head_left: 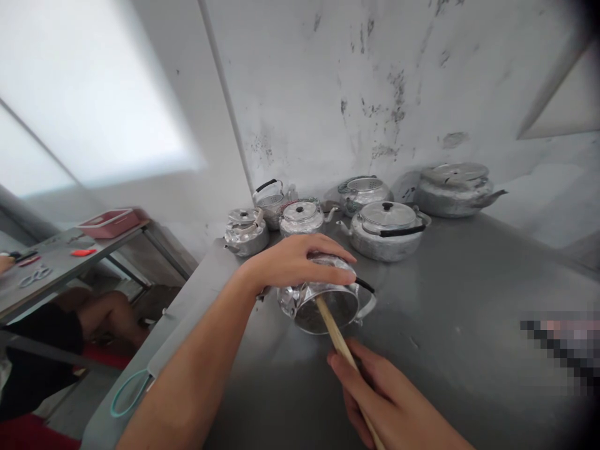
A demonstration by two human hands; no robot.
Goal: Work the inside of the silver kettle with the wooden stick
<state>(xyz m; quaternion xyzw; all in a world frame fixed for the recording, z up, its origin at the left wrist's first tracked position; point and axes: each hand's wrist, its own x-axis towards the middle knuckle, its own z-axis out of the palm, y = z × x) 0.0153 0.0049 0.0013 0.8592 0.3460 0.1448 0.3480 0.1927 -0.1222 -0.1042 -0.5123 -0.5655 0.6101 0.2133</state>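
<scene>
Centre of frame: left hand [295,265] grasps the tilted metal kettle [341,309], apparently bracing it with its open mouth facing the camera, presumably for access by the wooden stick [335,333], clenched in the right hand's [382,390] fingers.

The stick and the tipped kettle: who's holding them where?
The right hand holds the stick partway along, back from the end inside the tipped kettle. The left hand lies over the kettle's upper side.

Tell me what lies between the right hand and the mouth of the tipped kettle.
A wooden stick, gripped by the right hand, its far end inside the tipped kettle; the head view shows it.
</scene>
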